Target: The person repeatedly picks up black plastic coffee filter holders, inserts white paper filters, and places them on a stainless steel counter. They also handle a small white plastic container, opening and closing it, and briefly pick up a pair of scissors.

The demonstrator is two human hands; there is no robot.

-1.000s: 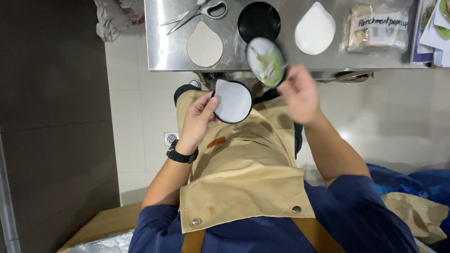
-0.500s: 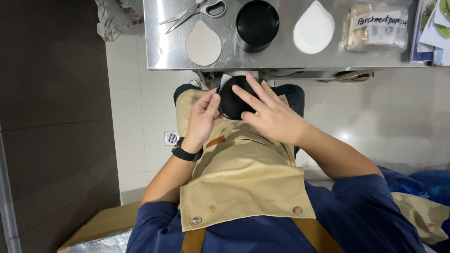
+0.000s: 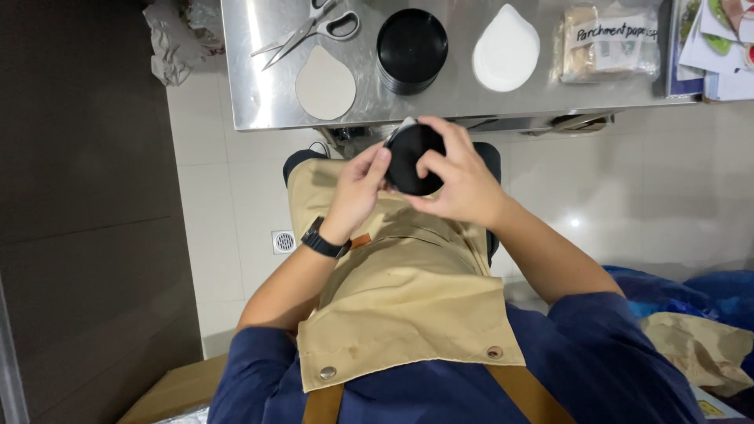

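Your left hand (image 3: 357, 192) and right hand (image 3: 459, 184) clamp the black lid (image 3: 410, 161) between them, just below the desk (image 3: 259, 102) edge.

Clear plastic packet (image 3: 609, 43) with a white handwritten label (image 3: 613, 30) lies on the steel table (image 3: 267, 102), right of centre. Printed green-white sheets (image 3: 722, 39) sit at the table's far right.

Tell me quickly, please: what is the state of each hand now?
Left hand: closed on the edge of the black round disc.
Right hand: fingers spread over the same disc, pressing and holding it.
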